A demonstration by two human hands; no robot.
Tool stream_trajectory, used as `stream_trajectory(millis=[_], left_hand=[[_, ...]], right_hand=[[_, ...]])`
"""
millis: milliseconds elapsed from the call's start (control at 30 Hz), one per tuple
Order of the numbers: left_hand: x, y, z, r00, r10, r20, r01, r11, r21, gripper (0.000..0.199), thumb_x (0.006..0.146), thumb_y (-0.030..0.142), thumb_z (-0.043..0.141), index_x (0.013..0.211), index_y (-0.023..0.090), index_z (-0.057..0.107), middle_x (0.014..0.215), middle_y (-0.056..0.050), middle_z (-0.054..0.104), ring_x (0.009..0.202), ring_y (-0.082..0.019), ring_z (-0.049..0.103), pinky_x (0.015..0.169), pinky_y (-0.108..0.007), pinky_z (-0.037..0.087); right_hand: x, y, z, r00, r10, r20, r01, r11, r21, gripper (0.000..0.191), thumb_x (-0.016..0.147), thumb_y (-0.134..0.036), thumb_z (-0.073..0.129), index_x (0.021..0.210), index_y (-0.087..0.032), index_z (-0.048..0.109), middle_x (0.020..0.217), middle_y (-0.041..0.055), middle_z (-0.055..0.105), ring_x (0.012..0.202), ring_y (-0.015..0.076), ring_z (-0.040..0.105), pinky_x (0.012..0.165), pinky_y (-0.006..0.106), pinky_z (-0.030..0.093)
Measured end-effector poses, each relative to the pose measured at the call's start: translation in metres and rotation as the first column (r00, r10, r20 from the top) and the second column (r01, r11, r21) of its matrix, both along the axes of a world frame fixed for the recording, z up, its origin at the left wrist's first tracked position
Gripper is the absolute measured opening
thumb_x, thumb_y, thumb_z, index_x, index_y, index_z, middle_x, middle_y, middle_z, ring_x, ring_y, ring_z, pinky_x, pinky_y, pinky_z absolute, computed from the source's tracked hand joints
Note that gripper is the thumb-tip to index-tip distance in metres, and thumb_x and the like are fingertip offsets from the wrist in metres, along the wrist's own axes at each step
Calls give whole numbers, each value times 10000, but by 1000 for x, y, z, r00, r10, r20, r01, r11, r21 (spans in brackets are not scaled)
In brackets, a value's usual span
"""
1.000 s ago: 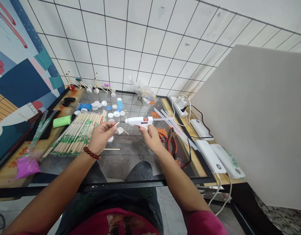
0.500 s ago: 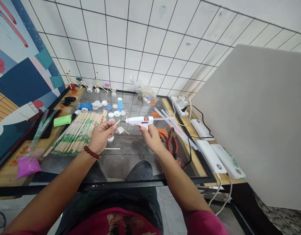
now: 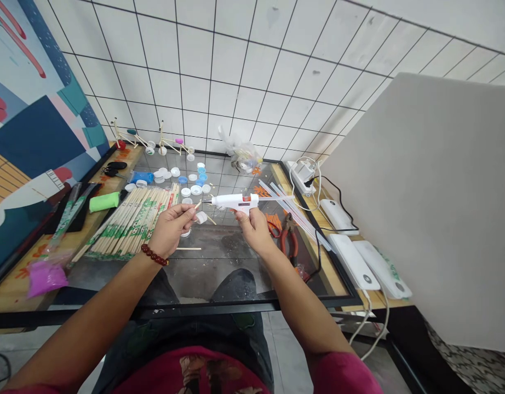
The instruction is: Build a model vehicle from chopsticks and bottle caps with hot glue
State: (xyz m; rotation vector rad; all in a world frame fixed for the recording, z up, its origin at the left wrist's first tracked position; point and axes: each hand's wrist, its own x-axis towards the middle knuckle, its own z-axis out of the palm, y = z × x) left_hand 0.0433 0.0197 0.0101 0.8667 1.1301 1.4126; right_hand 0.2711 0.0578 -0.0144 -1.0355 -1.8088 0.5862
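My right hand point(image 3: 253, 230) is closed around the handle of a white hot glue gun point(image 3: 231, 202), whose nozzle points left. A clear glue stick point(image 3: 275, 198) juts from its back end. Between the fingertips of my left hand point(image 3: 173, 227) is a short wooden stick point(image 3: 198, 205), its tip right by the nozzle. Just below the nozzle lies a white bottle cap point(image 3: 201, 217) with a short wooden piece point(image 3: 212, 220) beside it. A cut stick point(image 3: 189, 249) lies on the glass tabletop point(image 3: 219, 273) near my left wrist.
Left are packed chopsticks point(image 3: 129, 224), a green roll point(image 3: 104, 202) and a purple packet point(image 3: 47, 278). Bottle caps point(image 3: 185, 192) lie further back, near small stick models point(image 3: 168, 142). Right are pliers point(image 3: 291, 238), spare glue sticks point(image 3: 296, 213), a cable and white power banks point(image 3: 353, 262).
The glue gun has shifted very slightly right, with its nozzle still at the stick's tip. My left hand has barely moved.
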Motion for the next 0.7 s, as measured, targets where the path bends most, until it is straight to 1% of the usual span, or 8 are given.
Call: stream_trajectory(millis=[100, 233, 367, 533, 700], left_hand=[[0, 0, 1, 1000, -1, -1, 1, 1000, -3, 447, 545, 463, 943, 772, 142, 730, 640, -10, 620, 468, -41, 397, 423, -186, 237], [0, -1, 2, 1000, -4, -3, 4, 1000, -6, 469, 535, 480, 947, 777, 140, 733, 639, -6, 618, 460, -37, 390, 422, -190, 229], [0, -1, 2, 1000, -2, -2, 2, 1000, -3, 466, 533, 487, 944, 744, 141, 715, 634, -6, 614, 458, -36, 383, 423, -194, 222], [0, -1, 2, 1000, -9, -9, 9, 1000, 4, 448, 558, 491, 933, 734, 141, 717, 643, -12, 613, 462, -38, 380, 420, -194, 214], [-1, -1, 2, 999, -27, -29, 27, 1000, -3, 456, 584, 518, 922, 698, 128, 714, 655, -24, 615, 461, -32, 371, 410, -189, 213]], right_hand=[[0, 0, 0, 1000, -7, 4, 7, 1000, 2, 344, 989, -510, 480, 1020, -204, 633, 904, 89, 719, 857, 259, 655, 792, 382, 526], [1, 0, 0, 1000, -9, 17, 9, 1000, -1, 324, 983, -478, 489, 1045, -193, 628, 922, 93, 722, 855, 257, 653, 804, 386, 525], [1, 0, 0, 1000, -11, 26, 11, 1000, 8, 327, 987, -484, 482, 1027, -194, 628, 925, 94, 732, 812, 247, 645, 781, 379, 522], [0, 1, -1, 1000, -16, 18, 16, 1000, 13, 314, 983, -472, 484, 1019, -195, 628, 920, 93, 730, 807, 248, 653, 769, 375, 520], [0, 2, -4, 1000, -18, 3, 18, 1000, -12, 323, 983, -479, 485, 1036, -193, 627, 916, 89, 726, 807, 248, 658, 764, 377, 516]])
